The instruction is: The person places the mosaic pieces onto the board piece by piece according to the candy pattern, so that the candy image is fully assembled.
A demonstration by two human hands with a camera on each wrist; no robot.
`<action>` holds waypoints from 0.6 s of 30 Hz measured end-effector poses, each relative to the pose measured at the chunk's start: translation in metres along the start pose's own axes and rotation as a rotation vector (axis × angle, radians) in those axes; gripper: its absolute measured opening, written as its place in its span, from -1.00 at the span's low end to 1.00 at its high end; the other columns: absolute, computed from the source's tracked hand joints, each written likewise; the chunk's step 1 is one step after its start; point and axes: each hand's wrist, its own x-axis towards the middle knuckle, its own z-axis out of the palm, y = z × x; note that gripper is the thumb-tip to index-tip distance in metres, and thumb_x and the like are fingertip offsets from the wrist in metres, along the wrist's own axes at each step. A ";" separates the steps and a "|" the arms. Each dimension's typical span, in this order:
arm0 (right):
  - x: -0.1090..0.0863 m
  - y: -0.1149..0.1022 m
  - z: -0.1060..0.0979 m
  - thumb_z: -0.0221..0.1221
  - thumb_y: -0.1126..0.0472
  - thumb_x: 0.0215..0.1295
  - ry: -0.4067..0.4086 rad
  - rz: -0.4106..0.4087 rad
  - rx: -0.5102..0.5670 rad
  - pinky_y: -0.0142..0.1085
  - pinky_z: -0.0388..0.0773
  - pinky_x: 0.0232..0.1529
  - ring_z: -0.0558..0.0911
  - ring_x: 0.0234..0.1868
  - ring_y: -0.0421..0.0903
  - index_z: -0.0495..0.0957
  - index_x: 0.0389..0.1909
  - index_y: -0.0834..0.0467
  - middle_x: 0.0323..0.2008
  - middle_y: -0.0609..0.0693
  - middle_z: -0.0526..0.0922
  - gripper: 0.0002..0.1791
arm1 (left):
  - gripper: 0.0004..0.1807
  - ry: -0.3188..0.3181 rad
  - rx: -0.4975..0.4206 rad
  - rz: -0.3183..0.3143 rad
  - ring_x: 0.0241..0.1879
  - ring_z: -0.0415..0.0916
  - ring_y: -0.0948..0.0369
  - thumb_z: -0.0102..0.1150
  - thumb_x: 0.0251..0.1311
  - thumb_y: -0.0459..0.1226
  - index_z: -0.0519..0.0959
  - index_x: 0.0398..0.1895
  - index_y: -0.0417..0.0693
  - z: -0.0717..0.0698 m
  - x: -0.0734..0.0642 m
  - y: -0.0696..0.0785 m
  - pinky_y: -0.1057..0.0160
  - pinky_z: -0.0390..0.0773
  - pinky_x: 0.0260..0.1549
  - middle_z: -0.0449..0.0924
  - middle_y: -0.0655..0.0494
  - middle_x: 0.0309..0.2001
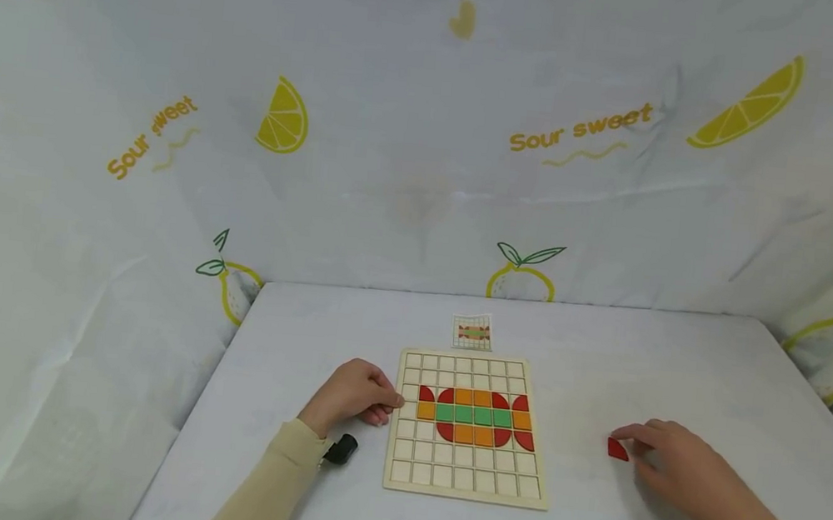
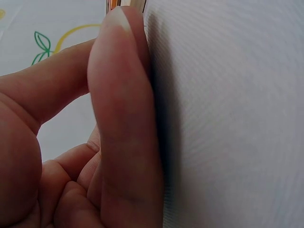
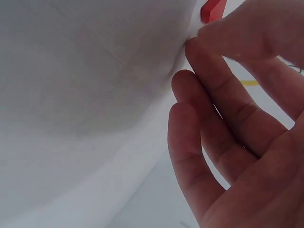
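A square wooden grid board [image 1: 466, 484] lies on the table, its middle rows filled with red, orange and green pieces. At the board's left edge, my left hand [image 1: 358, 393] pinches the rim between thumb and forefinger. In the left wrist view the thumb [image 2: 126, 118] covers most of that contact. Right of the board and apart from it, my right hand [image 1: 683, 466] holds a red quarter-round piece [image 1: 618, 449] at its thumb and forefinger tips, low over the table. The right wrist view shows only part of the red piece [image 3: 213, 10] beyond the thumb; the other fingers curve loosely.
Behind the board lies a small pattern card [image 1: 472, 332] with a matching coloured design. The table [image 1: 305, 325] has a white cover. A white cloth [image 1: 406, 209] with lemon prints hangs at its back and sides.
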 end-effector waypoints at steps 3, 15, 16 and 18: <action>0.004 -0.003 0.000 0.43 0.42 0.19 -0.013 0.004 0.013 -0.15 0.71 -0.17 0.55 -0.23 -0.23 0.79 -0.01 -0.04 -0.29 -0.23 0.65 -0.60 | -0.77 -0.005 -0.003 0.002 -0.58 0.65 0.28 0.59 0.21 -0.23 0.70 -0.31 -0.16 -0.001 0.000 0.001 0.39 0.71 -0.53 0.72 0.05 -0.49; 0.021 -0.014 0.001 0.54 0.31 0.17 -0.045 0.000 0.039 -0.09 0.74 -0.10 0.57 -0.19 -0.17 0.80 -0.11 -0.05 -0.26 -0.19 0.66 -0.70 | -0.79 -0.004 -0.015 0.010 -0.59 0.64 0.29 0.59 0.20 -0.24 0.72 -0.33 -0.15 -0.001 -0.001 0.000 0.39 0.71 -0.53 0.73 0.06 -0.50; 0.023 -0.014 0.000 0.54 0.29 0.18 -0.051 0.006 0.041 -0.09 0.74 -0.10 0.57 -0.19 -0.16 0.80 -0.11 -0.04 -0.26 -0.18 0.66 -0.72 | -0.79 -0.004 -0.015 0.010 -0.59 0.64 0.29 0.59 0.20 -0.24 0.72 -0.33 -0.15 -0.001 -0.001 0.000 0.39 0.71 -0.53 0.73 0.06 -0.50; 0.026 -0.015 -0.001 0.54 0.26 0.19 -0.068 0.019 0.049 -0.10 0.72 -0.12 0.56 -0.21 -0.15 0.80 -0.11 -0.01 -0.26 -0.16 0.65 -0.74 | -0.80 -0.003 -0.016 0.010 -0.59 0.64 0.29 0.59 0.20 -0.24 0.72 -0.33 -0.15 -0.001 0.000 0.000 0.39 0.71 -0.53 0.73 0.06 -0.50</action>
